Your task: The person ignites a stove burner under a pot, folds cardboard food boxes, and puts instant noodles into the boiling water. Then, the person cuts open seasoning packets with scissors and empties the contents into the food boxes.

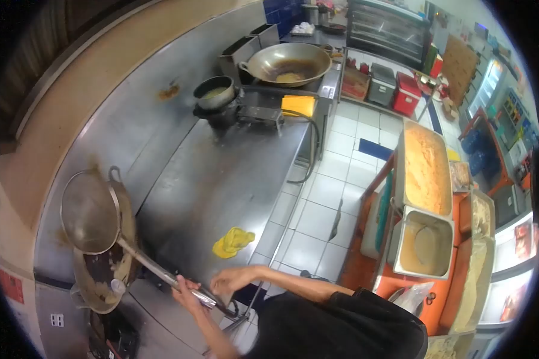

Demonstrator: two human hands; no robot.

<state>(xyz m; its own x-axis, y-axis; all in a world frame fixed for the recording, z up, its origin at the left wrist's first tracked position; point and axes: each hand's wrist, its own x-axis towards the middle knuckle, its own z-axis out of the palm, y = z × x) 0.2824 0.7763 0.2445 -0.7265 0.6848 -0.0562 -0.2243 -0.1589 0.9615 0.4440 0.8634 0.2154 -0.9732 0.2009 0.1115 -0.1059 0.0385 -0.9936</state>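
A large round wire strainer [91, 212] with a long metal handle is held over a wok [127, 230] at the lower left. My left hand [187, 292] is wrapped round the handle near its end. Close to the handle's end, my right hand [232, 280] has its fingers curled; whether they touch the handle or hold anything is unclear. A crumpled yellow cloth [233, 242] lies on the steel counter [203, 179] beyond my hands.
At the counter's far end are a small pot [214, 93], a folded yellow cloth [298, 106] and a wide wok [289, 63]. On the right, an orange table [365, 270] bears a long tray of orange-coloured food [426, 167] and a metal container with liquid [424, 242].
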